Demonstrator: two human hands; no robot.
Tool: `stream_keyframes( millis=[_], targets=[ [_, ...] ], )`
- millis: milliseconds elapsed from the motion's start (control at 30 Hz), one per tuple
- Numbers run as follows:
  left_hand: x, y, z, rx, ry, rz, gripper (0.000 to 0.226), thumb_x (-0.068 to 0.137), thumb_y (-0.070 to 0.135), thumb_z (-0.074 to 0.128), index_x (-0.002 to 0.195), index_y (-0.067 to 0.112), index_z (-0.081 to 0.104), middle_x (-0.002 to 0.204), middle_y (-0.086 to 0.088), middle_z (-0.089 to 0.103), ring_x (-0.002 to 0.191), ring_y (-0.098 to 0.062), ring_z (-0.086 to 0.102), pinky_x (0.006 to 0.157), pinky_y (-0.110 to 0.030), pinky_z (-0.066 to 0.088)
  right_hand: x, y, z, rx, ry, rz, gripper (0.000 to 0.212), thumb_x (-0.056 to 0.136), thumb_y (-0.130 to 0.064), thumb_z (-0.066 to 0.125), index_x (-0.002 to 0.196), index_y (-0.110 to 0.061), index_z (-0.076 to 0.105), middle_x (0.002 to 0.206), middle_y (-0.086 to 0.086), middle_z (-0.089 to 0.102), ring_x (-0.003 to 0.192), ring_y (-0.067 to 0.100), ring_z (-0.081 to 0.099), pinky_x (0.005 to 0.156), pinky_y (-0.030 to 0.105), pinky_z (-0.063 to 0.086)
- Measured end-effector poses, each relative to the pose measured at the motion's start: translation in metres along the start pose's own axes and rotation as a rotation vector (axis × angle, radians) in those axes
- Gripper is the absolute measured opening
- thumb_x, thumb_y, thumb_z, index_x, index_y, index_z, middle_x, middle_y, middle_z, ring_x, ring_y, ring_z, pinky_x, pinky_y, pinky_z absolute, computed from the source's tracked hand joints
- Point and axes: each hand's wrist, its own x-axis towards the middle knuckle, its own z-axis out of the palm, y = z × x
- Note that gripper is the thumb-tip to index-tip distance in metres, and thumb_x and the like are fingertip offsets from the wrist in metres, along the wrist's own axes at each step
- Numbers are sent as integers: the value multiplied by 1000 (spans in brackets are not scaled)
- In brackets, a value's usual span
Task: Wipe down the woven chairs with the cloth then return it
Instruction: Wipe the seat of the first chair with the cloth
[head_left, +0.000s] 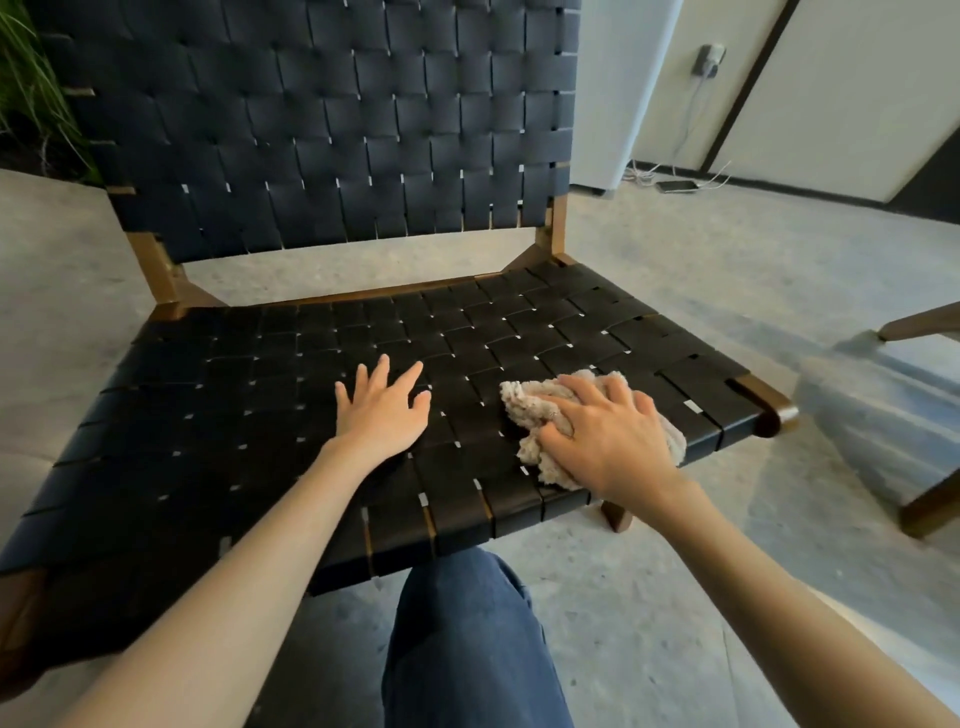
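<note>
Cloth (524, 410) bunched in your right grip (608, 436), left grip (382, 410) splayed flat beside; loose edge may snag woven chair seat (571, 322) gaps w/ hard strokes.

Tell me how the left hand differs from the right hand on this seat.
The left hand lies with fingers spread, holding nothing; the right hand curls its fingers over the bunched cloth. The left hand touches the woven seat directly; the right hand presses the cloth onto it. The left hand sits mid-seat, the right hand nearer the right edge. Both are palm down on that seat.
</note>
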Motion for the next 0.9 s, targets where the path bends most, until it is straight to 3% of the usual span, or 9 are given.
stream_keyframes(
  millis=[233,633,900],
  targets=[
    [22,18,9,71,-14,-4,52,101,48,18,151,35,11,160,-4,-1,146,-29,-8,114,-52,-7,30,12,7,-37,-65,-62,50,95,-54,21,145,-51,21,156,-8,21,139,26,16,110,50,17],
    [81,17,21,140,119,29,55,100,47,19,151,31,8,160,-5,0,146,-28,-5,116,-51,-3,179,-19,53,-4,-71,-40,52,96,-51,22,147,-47,20,159,-3,14,143,36,6,110,61,3],
    [88,7,37,128,218,84,57,98,49,18,151,31,7,160,-6,-1,146,-28,-6,116,-50,-4,272,-32,71,-6,-62,-49,54,96,-51,21,149,-43,17,159,-2,13,144,38,5,110,62,3]
  ],
)
